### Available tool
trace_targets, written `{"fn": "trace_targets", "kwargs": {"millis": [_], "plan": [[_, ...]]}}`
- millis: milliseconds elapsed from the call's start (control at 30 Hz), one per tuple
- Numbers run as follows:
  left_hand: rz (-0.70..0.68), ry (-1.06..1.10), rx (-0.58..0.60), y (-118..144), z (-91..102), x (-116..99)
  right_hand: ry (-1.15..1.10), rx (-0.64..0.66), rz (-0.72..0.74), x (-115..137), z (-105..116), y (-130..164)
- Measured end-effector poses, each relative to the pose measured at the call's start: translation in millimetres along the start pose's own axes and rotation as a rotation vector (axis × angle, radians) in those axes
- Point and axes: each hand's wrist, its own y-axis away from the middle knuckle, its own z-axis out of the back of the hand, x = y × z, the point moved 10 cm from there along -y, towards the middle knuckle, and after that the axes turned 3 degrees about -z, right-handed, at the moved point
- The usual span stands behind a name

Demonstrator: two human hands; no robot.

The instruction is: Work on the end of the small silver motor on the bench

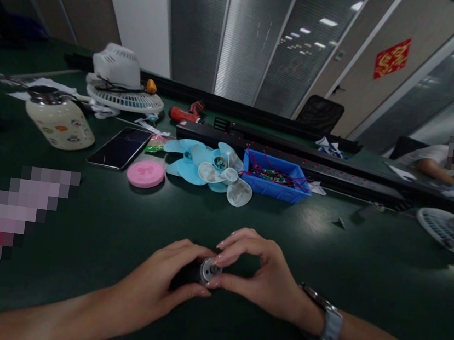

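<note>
Between my hands, low over the green table, is a small round metal part (206,272) with a silver face and what look like holes in it. My left hand (164,278) curls around it from the left, thumb below and fingers above. From the right, the thumb and index finger of my right hand (260,270) pinch its edge. The fingers partly cover the part, so its exact kind cannot be made out. A wristwatch (330,323) is on my right wrist.
Beyond my hands lie blue fan blades (195,160), a blue bin (278,190) of wired parts, a pink round case (146,174), a phone (120,147) and a cream bottle (61,122). A white fan (118,65) and red power drill (186,112) stand farther back. A person sits far right.
</note>
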Motion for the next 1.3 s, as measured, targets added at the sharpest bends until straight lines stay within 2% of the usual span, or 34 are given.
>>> {"fn": "trace_targets", "kwargs": {"millis": [367,500,633,700,833,967,1200,1300], "plan": [[-0.025,-0.022,-0.006,0.6,-0.5,1.9,-0.082,0.069,-0.008,2.7,-12.4,-2.9],[-0.004,-0.02,-0.003,0.0,0.1,2.2,-0.072,-0.005,0.014,7.0,-6.0,-4.7],[0.0,0.004,0.009,-1.7,0.6,-0.3,-0.113,-0.115,0.073,9.2,17.2,-2.4],[0.006,0.007,0.012,-2.3,0.9,-0.2,-0.089,-0.107,0.068,3.2,26.3,1.5],[0.024,-0.004,0.015,-2.0,0.3,2.4,0.048,0.0,-0.025,-24.6,32.0,17.6],[0.032,-0.018,0.023,-0.8,-0.9,3.8,0.14,0.029,-0.086,-48.9,34.0,34.0],[0.044,-0.034,0.029,-1.3,-0.7,5.2,0.19,0.142,-0.202,-68.3,24.7,39.9],[0.039,-0.035,0.032,-0.8,-1.0,4.3,0.211,0.156,-0.202,-70.2,25.1,39.9]]}}
